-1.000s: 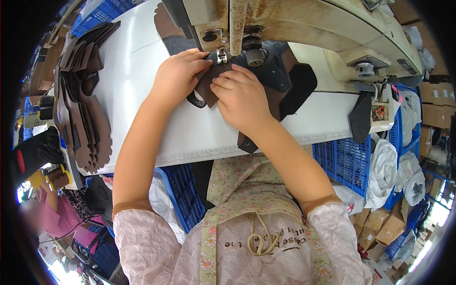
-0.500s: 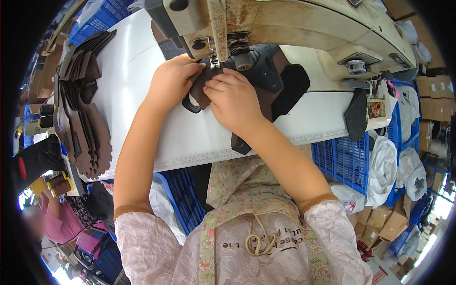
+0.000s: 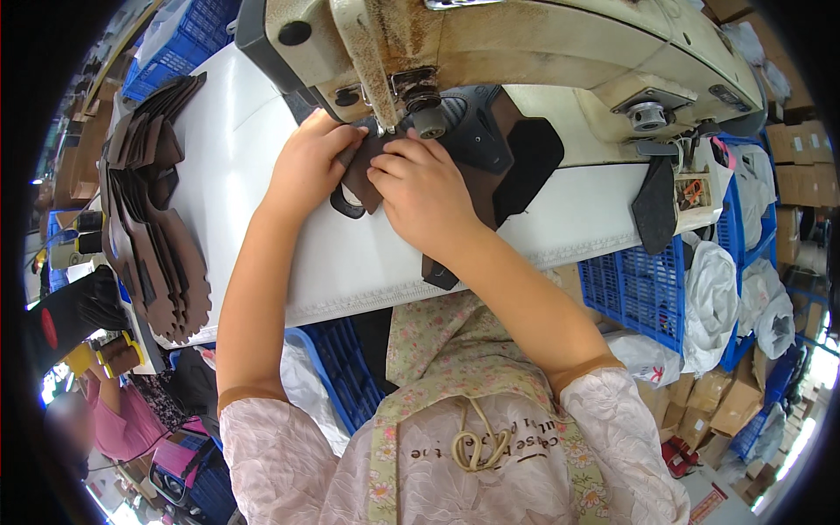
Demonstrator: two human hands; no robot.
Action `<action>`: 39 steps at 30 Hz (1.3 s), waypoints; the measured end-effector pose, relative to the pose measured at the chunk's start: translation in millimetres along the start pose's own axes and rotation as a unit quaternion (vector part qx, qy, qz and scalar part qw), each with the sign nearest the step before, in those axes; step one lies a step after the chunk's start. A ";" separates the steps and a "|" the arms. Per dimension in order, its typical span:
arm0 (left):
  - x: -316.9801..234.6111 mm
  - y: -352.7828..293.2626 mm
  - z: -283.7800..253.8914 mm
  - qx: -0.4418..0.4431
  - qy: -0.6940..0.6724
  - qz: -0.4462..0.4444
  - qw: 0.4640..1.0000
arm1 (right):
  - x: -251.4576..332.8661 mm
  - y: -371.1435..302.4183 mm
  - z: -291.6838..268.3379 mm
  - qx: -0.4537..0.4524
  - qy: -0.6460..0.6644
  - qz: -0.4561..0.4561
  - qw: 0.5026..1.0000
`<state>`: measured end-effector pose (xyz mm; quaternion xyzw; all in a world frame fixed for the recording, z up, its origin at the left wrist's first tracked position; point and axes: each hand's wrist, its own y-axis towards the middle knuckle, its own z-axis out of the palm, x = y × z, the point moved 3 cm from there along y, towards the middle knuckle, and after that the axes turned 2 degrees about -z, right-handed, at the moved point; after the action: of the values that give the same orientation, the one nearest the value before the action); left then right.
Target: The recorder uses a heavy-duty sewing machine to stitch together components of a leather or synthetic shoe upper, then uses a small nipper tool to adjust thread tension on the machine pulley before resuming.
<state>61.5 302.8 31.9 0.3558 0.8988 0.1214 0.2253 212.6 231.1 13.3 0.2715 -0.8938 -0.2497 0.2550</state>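
Observation:
A brown leather-like piece (image 3: 361,185) lies under the needle area of a beige sewing machine (image 3: 499,48). Pinched at its left edge, it is held by my left hand (image 3: 308,166), thumb and fingers close to the presser foot (image 3: 388,129). My right hand (image 3: 426,191) presses on the right side of the same piece with bent fingers; its thumb is hidden. Black and brown layered parts (image 3: 525,166) spread out to the right, beyond my right hand. A black rounded edge with a pale inside (image 3: 348,203) shows below the piece.
A stack of brown cut pieces (image 3: 153,219) lies at the left of the white table (image 3: 232,166). One black piece (image 3: 654,206) hangs over the front edge at right. Blue crates (image 3: 634,289) and white bags (image 3: 707,306) stand below. Another person's pink sleeve (image 3: 127,420) shows at lower left.
The view has shifted slightly, so the machine head sits a little further left and lower in the picture. Both hands stay on the brown piece, with only slight finger movement.

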 end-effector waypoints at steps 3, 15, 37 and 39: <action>-4.1 -1.4 -1.5 0.035 0.036 -0.013 0.999 | -2.3 -2.6 -10.7 0.015 -0.020 0.008 1.000; -57.5 -19.7 10.7 0.150 0.242 -0.085 0.955 | -54.1 -2.5 -48.7 0.144 -0.011 -0.112 0.983; -54.5 -18.8 -31.1 0.229 0.428 0.069 0.872 | -43.0 -2.9 -49.2 0.174 0.028 -0.091 0.980; -58.2 -25.4 -26.7 0.243 0.436 0.048 0.865 | -43.1 1.3 -47.9 0.165 0.016 -0.096 0.981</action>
<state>71.0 242.7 64.0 0.3523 0.8884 0.0529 -0.2895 271.5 243.8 36.0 0.3988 -0.8882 -0.1174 0.1958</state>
